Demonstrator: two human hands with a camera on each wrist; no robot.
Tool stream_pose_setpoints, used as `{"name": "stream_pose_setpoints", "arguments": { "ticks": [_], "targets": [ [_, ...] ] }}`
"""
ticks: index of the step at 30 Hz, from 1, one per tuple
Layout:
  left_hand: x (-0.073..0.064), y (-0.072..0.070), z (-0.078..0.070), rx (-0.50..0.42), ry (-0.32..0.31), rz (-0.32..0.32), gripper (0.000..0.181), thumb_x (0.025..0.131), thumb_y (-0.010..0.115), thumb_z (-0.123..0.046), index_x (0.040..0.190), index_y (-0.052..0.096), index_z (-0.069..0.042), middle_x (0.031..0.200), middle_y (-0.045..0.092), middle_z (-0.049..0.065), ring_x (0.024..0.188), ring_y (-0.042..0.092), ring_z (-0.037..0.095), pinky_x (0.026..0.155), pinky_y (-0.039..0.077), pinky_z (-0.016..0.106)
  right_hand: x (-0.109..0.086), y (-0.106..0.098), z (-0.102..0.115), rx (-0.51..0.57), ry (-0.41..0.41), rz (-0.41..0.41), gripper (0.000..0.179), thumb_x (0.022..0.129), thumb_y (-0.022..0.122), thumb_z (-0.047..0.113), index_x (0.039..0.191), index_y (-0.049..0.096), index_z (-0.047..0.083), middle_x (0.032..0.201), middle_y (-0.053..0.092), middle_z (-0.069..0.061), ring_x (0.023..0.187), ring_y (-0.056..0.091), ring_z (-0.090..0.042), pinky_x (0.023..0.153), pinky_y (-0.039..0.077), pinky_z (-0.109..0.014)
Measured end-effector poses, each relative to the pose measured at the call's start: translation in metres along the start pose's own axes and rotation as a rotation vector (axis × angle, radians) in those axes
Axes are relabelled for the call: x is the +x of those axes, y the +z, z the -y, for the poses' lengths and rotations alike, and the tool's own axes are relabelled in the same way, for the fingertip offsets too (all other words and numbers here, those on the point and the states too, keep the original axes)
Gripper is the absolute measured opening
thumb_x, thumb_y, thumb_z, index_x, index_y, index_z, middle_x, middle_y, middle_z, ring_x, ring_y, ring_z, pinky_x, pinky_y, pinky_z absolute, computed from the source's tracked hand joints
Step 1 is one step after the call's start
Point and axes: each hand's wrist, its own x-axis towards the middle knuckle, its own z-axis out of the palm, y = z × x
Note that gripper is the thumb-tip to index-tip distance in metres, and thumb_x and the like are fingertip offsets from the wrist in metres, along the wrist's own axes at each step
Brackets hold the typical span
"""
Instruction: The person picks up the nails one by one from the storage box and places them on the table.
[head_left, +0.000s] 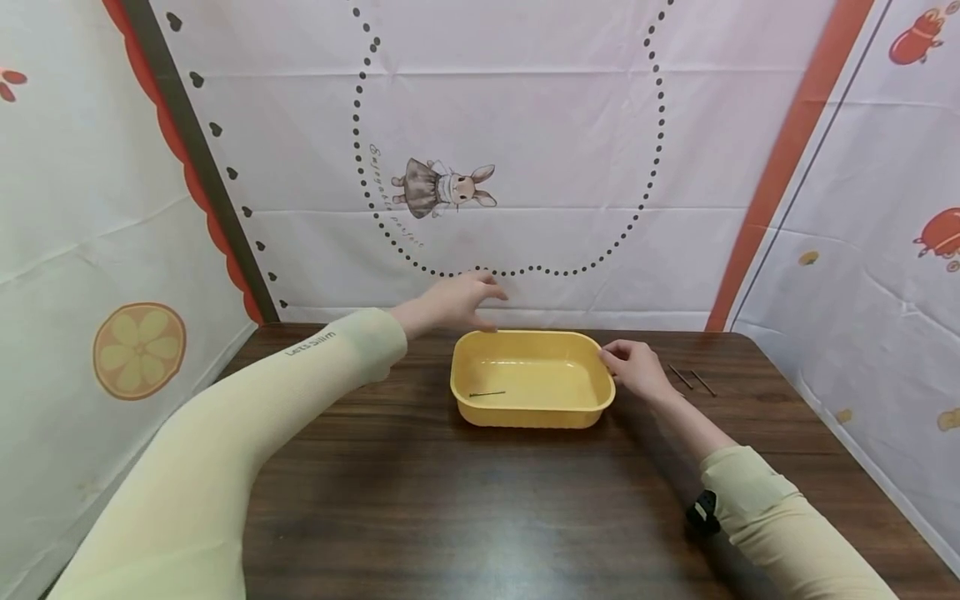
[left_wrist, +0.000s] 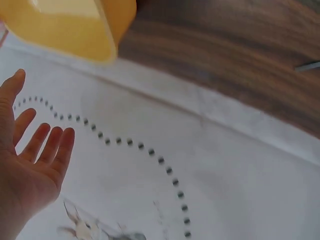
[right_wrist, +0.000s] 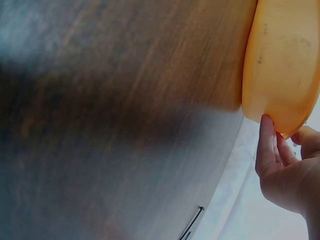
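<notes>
A yellow plastic basin (head_left: 534, 417) stands on the dark wooden table, a thin nail-like rod (head_left: 487, 393) lying inside it at the front left. My right hand (head_left: 637, 367) pinches the basin's right rim. In the right wrist view, the fingers (right_wrist: 266, 132) lie against the outer wall with the thumb over the edge. Over the back left rim, my left hand (head_left: 457, 302) hovers with spread, slightly bent fingers and nothing in them. The left wrist view shows its palm below the basin's corner (left_wrist: 107, 50).
Thin nail-like rods (head_left: 702, 382) lie on the table (head_left: 450, 517) right of my right hand. A grey pointed piece (left_wrist: 307, 66) shows at the left wrist view's right edge. A printed cloth (head_left: 570, 192) hangs behind the table, with more cloth on both sides.
</notes>
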Motion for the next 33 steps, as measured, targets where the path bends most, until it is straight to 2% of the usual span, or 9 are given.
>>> {"name": "stream_pose_setpoints", "arguments": {
  "ticks": [3,10,15,21,27,33],
  "targets": [
    [0.002,0.013,-0.009,-0.015,0.035,0.027,0.058,0.084,0.077,-0.04,0.135,0.06,-0.019,0.137,0.055,0.007,0.121,0.058,0.026,0.098,0.056,0.043,0.0,-0.001,0.0,-0.005,-0.003,-0.001,0.034,0.102,0.054,0.024,0.117,0.066,-0.004,0.107,0.069,-0.023,0.076,0.067,-0.009,0.067,0.062,-0.026],
    [0.006,0.043,-0.022,-0.102,0.107,0.098,0.056,0.085,0.076,-0.034,0.135,0.06,-0.013,0.136,0.055,0.013,0.122,0.057,0.029,0.106,0.05,0.043,0.0,-0.001,0.001,-0.015,0.0,0.0,0.034,0.102,0.054,0.025,0.117,0.066,-0.003,0.107,0.069,-0.023,0.075,0.067,-0.01,0.068,0.063,-0.028],
    [0.006,0.064,-0.031,-0.12,0.141,0.168,0.058,0.086,0.075,-0.036,0.135,0.059,-0.011,0.135,0.057,0.012,0.12,0.058,0.027,0.105,0.05,0.041,0.0,0.0,0.002,-0.011,0.001,0.002,0.034,0.102,0.054,0.024,0.117,0.066,-0.003,0.107,0.069,-0.023,0.076,0.067,-0.01,0.07,0.064,-0.032],
    [0.004,0.086,-0.038,-0.14,0.146,0.252,0.058,0.086,0.076,-0.034,0.136,0.058,-0.013,0.132,0.057,0.011,0.118,0.059,0.024,0.103,0.051,0.037,0.0,0.0,0.0,-0.012,0.0,0.002,0.034,0.102,0.054,0.024,0.118,0.066,-0.004,0.108,0.069,-0.023,0.079,0.067,-0.011,0.073,0.064,-0.034],
    [0.002,0.096,-0.042,-0.095,0.184,0.271,0.045,0.089,0.071,-0.016,0.132,0.061,-0.014,0.117,0.06,0.012,0.106,0.059,0.021,0.091,0.052,0.032,0.001,0.0,-0.002,-0.016,-0.009,-0.003,0.034,0.102,0.054,0.024,0.117,0.066,-0.004,0.107,0.07,-0.023,0.078,0.067,-0.01,0.071,0.064,-0.033],
    [0.002,0.098,-0.042,-0.086,0.175,0.293,0.041,0.09,0.069,-0.011,0.13,0.062,-0.015,0.115,0.06,0.01,0.101,0.058,0.019,0.085,0.052,0.029,0.001,0.0,-0.001,-0.016,-0.009,-0.002,0.033,0.102,0.054,0.023,0.117,0.066,-0.004,0.106,0.07,-0.023,0.077,0.067,-0.01,0.072,0.064,-0.035]
  ]
}}
